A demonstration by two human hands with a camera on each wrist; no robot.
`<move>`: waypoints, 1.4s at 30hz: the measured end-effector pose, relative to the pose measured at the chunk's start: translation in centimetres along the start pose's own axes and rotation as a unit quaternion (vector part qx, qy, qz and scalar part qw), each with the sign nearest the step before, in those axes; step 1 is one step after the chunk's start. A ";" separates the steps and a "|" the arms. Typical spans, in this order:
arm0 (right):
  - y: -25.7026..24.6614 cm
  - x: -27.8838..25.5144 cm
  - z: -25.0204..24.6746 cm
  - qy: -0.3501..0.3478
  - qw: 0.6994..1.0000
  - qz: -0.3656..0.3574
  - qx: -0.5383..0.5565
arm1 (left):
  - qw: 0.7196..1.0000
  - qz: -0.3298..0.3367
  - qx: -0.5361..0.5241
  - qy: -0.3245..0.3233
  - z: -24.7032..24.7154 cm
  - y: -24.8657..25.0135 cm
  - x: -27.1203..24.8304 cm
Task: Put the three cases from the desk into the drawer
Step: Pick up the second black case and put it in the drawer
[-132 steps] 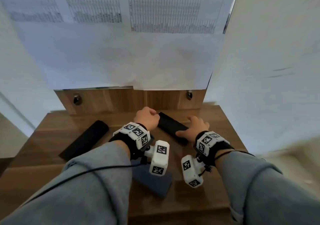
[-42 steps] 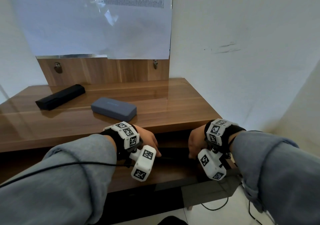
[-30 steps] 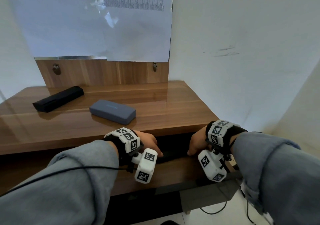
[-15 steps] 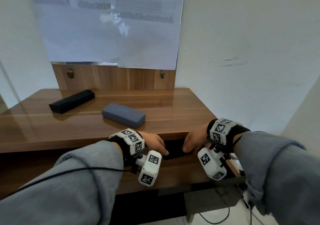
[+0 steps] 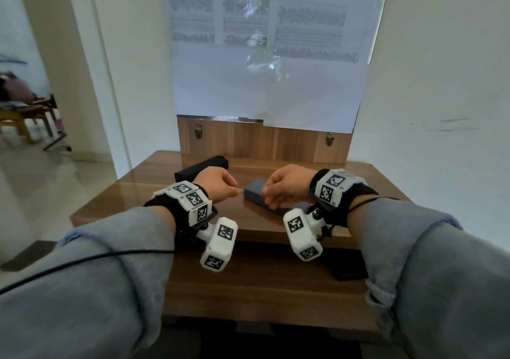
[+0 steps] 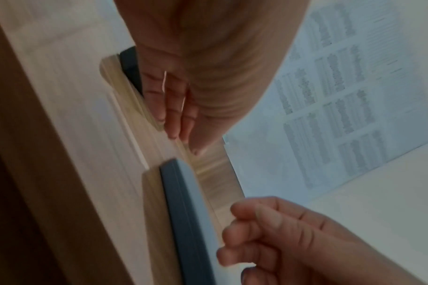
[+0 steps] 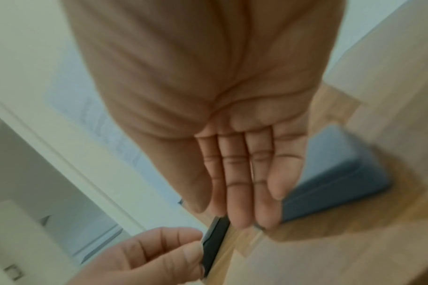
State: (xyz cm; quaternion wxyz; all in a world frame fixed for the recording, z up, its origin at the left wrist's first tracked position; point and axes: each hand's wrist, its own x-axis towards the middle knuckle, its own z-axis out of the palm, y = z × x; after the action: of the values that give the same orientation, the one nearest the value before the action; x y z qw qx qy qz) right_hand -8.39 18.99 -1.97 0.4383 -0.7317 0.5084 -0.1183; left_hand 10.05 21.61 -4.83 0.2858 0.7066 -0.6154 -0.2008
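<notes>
A blue-grey case [image 5: 255, 190] lies on the wooden desk [image 5: 154, 193], and both hands hover at its near-left end. My left hand [image 5: 231, 190] is just left of it, fingers loose and holding nothing; the left wrist view shows these fingers [image 6: 176, 115] fairly straight above the case [image 6: 188, 212]. My right hand [image 5: 269, 193] is over the case, fingers [image 7: 244, 192] extended and empty, the case [image 7: 335, 173] beside them. A long black case [image 5: 205, 165] lies behind the left hand. Another black case [image 5: 349, 271] lies in the open drawer [image 5: 262, 281], at its right.
A wooden back panel [image 5: 262, 140] with two metal knobs stands behind the desk, under taped paper sheets [image 5: 265, 69]. A white wall [image 5: 441, 96] borders the desk on the right. A doorway with a chair [image 5: 24, 113] opens at the far left.
Both hands have come up from the drawer to the desk top and now flank the blue-grey case. The black case they carried earlier lies in the drawer. The view has shifted left.
</notes>
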 end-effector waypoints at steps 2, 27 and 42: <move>-1.4 2.1 1.7 0.014 1.000 -0.015 0.013 | 0.998 -0.033 0.032 0.052 -1.0 -2.3 1.3; -3.9 12.0 5.2 0.112 0.986 -0.061 -0.107 | 0.969 -0.143 0.198 0.044 -2.5 -9.8 10.5; -4.9 2.4 2.2 0.213 0.952 -0.054 -0.213 | 0.985 0.012 0.173 0.018 -7.0 -0.5 -2.6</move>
State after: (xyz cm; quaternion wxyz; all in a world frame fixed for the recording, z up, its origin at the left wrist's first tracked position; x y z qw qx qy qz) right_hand -2.86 18.60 -0.17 0.1470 -0.7924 0.5627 -0.1842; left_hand 14.51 25.27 -0.02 0.1723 0.7412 -0.6444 -0.0752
